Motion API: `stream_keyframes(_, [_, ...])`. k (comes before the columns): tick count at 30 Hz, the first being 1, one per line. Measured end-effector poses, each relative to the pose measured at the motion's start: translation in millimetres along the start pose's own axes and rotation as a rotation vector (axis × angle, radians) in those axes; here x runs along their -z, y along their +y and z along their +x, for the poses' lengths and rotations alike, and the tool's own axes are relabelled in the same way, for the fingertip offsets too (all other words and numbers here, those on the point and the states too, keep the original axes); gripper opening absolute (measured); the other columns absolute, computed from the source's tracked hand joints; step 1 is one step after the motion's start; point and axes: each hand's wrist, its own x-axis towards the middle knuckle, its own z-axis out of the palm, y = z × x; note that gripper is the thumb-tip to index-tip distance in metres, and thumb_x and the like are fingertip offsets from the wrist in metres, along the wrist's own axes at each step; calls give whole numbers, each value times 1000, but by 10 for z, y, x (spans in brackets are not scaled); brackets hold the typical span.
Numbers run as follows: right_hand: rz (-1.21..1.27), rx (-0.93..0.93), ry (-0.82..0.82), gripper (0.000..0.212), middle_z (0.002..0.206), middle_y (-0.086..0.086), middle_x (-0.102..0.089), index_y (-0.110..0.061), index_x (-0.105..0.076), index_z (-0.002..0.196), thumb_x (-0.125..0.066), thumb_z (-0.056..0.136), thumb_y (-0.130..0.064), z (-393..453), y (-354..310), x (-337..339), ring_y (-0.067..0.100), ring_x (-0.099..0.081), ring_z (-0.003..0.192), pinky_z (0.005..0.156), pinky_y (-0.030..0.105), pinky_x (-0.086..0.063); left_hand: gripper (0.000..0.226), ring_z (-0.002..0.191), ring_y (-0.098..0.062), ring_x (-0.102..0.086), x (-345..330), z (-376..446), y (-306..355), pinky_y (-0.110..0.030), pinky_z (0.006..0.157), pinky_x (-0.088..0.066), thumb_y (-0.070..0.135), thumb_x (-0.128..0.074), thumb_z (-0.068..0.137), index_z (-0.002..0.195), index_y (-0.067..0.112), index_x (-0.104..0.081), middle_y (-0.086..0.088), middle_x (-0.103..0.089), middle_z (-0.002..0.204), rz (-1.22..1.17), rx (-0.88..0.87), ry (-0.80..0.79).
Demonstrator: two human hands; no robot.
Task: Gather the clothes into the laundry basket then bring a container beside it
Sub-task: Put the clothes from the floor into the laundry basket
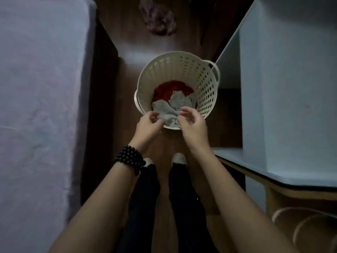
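A cream perforated laundry basket (204,77) stands on the dark wood floor in front of my feet. Inside it lie a red garment (169,89) and, on top, a grey cloth (170,110) that reaches over the near rim. My left hand (147,126), with a dark bead bracelet on its wrist, pinches the cloth's left edge at the rim. My right hand (193,125) hovers at the cloth's right edge, fingers spread and only touching it. A crumpled purplish garment (157,17) lies on the floor beyond the basket.
A bed with a pale sheet (40,106) runs along the left. A light blue cabinet (288,88) and a low table edge (273,176) close in the right side. Round pale rims (299,223) sit under the table. The floor passage is narrow.
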Motion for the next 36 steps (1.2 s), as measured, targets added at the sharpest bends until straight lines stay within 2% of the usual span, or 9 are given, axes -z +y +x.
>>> stream_keyframes(3, [17, -238, 45, 14, 107, 1, -73, -24, -70, 100, -64, 88, -28, 589, 564, -281, 14, -69, 104, 95, 35, -56, 31, 83, -19, -73, -258, 681, -426, -32, 72, -61, 25, -66, 88, 111, 4, -64, -12, -71, 98, -173, 270, 35])
stream_keyframes(5, [120, -486, 81, 9, 107, 14, -72, -17, -69, 94, -64, 90, -23, 1000, 1019, -400, 29, -70, 108, 97, 41, -56, 41, 85, -23, -72, -422, 1129, -785, -30, 69, -60, 25, -69, 90, 117, -4, -58, -14, -68, 99, -279, 456, 42])
stream_keyframes(8, [241, -697, 105, 36, 98, 6, -65, -5, -63, 123, -66, 90, -19, 1462, 1472, -458, 23, -68, 102, 89, 30, -58, 77, 107, -27, -67, -569, 1603, -1168, -35, 84, -59, 32, -74, 86, 145, -1, -37, -18, -58, 127, -340, 579, 88])
stream_keyframes(11, [372, -813, 185, 47, 127, 10, -60, -9, -54, 136, -67, 91, -14, 1816, 1900, -558, 26, -60, 119, 102, 40, -52, 88, 121, -28, -62, -723, 1965, -1489, -38, 91, -58, 25, -74, 87, 156, 13, -21, -15, -53, 143, -496, 592, 116])
stream_keyframes(15, [563, -805, 308, 44, 134, 15, -63, -9, -52, 138, -54, 96, 3, 2041, 2151, -690, 32, -61, 123, 104, 50, -49, 41, 100, -20, -72, -899, 2235, -1588, -25, 53, -55, 9, -58, 95, 134, 17, -50, -6, -70, 125, -528, 505, 151])
stream_keyframes(17, [612, -800, 337, 48, 134, 19, -61, -7, -49, 139, -47, 95, 12, 2077, 2155, -727, 36, -61, 123, 104, 56, -47, 40, 86, -17, -73, -914, 2254, -1550, -20, 44, -53, -2, -48, 95, 131, 16, -53, -4, -71, 115, -545, 499, 181])
stream_keyframes(23, [625, -728, 311, 55, 132, 23, -60, -5, -46, 140, -46, 90, 17, 1923, 1397, -739, 41, -62, 118, 94, 60, -52, 43, 89, -22, -74, -484, 1967, -968, -30, 57, -61, -6, -49, 94, 125, 23, -53, -6, -70, 109, -602, 465, 184])
stream_keyframes(32, [632, -649, 180, 56, 132, 27, -58, -1, -47, 139, -48, 87, 19, 1816, -774, -690, 44, -63, 114, 86, 56, -56, 64, 85, -27, -74, 447, 1371, 1080, -30, 48, -59, -12, -47, 92, 147, 22, -44, -15, -65, 125, -721, 334, 248])
stream_keyframes(36, [619, -571, 131, 53, 131, 26, -58, 1, -47, 137, -51, 86, 17, 1972, -1741, -722, 36, -64, 100, 66, 44, -61, 67, 55, -17, -75, 848, 1349, 1961, -23, 39, -53, -12, -52, 89, 145, 24, -46, -8, -67, 111, -734, 235, 278])
